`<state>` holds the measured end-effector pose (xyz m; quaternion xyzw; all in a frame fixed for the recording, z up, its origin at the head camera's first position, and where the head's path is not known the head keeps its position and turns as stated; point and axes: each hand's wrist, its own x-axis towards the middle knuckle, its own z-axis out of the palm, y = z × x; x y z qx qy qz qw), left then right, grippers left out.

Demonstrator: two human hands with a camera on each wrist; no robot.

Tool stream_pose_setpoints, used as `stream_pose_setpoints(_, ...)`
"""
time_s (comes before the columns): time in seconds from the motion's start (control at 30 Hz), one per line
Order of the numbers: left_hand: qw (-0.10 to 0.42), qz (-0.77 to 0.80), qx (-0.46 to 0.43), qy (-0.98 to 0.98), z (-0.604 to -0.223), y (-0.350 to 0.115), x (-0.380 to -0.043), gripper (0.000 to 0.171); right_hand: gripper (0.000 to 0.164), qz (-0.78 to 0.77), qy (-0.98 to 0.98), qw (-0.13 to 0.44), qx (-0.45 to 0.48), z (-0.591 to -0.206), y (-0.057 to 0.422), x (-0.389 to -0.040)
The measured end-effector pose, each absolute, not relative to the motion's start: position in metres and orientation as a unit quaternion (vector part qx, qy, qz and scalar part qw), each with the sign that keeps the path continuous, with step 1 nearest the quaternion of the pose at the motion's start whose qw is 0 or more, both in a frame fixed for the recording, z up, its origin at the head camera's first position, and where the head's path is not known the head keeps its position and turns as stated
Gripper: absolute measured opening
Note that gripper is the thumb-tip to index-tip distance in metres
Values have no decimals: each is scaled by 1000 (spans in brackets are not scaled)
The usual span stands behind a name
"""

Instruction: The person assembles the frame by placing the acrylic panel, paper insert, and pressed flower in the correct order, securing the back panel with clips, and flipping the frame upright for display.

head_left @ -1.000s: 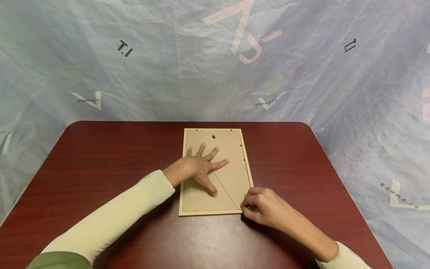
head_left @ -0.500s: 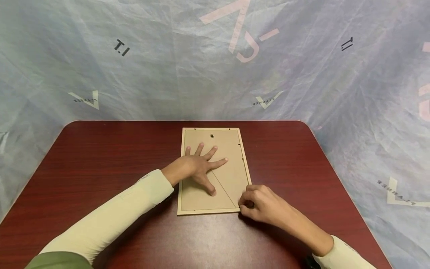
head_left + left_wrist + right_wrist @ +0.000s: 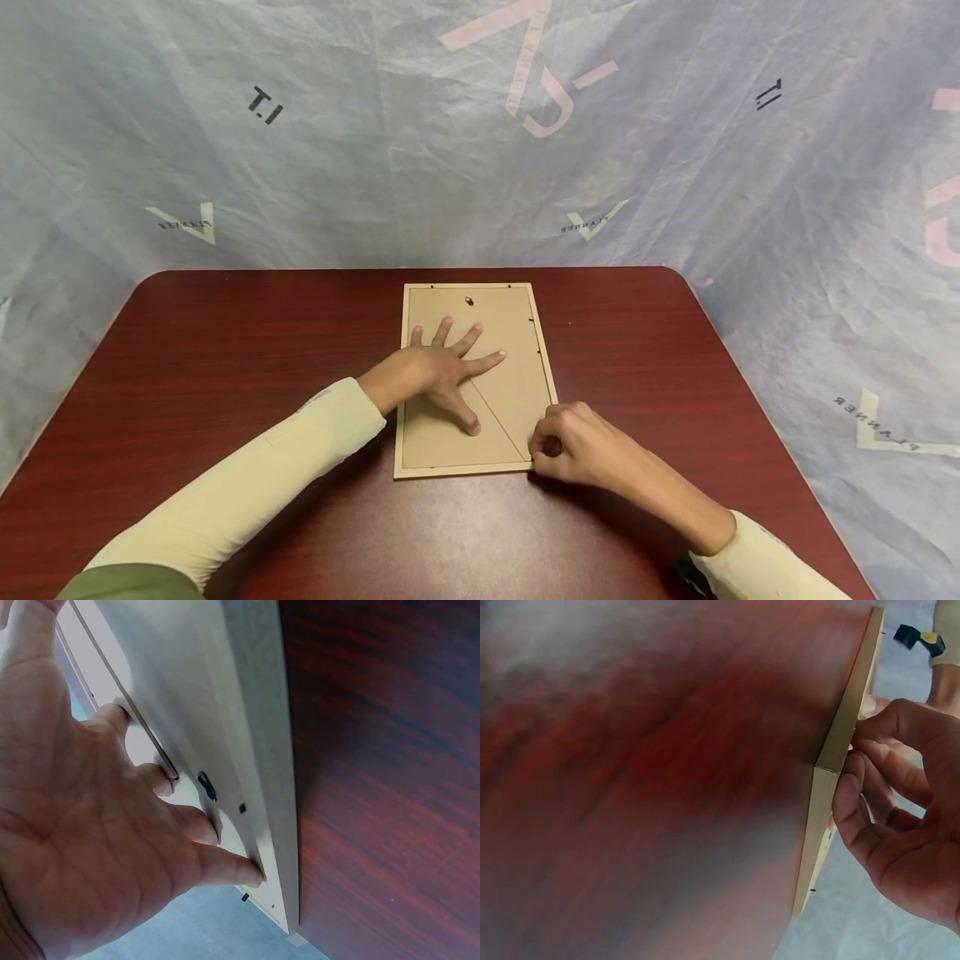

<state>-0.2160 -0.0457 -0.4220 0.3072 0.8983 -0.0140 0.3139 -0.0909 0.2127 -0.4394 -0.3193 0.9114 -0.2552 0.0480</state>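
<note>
A light wood picture frame [image 3: 512, 467] lies with its beige backing board [image 3: 517, 383] facing up. Small black tabs line its inner edge, a black hanger [image 3: 469, 301] sits near the far end, and a thin diagonal line crosses the board. My left hand [image 3: 442, 371] rests on the board, fingers spread; in the left wrist view its fingertips [image 3: 251, 874] reach the board near the tabs. At the near right corner, my right hand [image 3: 581, 442] curls its fingers and pinches at the frame's rim. In the right wrist view the thumb [image 3: 900, 720] meets the rim; what lies under the fingertips is hidden.
The dark red wooden table [image 3: 247, 333] has rounded far corners. Grey printed sheeting [image 3: 315, 167] hangs behind it and on both sides. A small black device [image 3: 919, 639] with a yellow patch sits by the left sleeve in the right wrist view.
The head view has shifted slightly, moving the whole scene a little left. My right fingers have shifted slightly at the corner, showing a wider loop between thumb and finger. My left hand stays put.
</note>
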Motion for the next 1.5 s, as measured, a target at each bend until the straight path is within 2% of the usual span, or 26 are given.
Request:
stream_pose_setpoints(0.5, 315, -13, 308, 897, -421, -47, -216, 127, 24, -271, 915, 128, -271, -431, 208, -106)
stream_pose_setpoints(0.97, 316, -11, 305, 898, -423, -48, -216, 127, 27, -275, 916, 152, -251, -432, 208, -114)
stream_pose_setpoints(1.5, 315, 0, 309, 897, -424, -47, -217, 126, 23, -276, 921, 215, -173, -428, 203, -121)
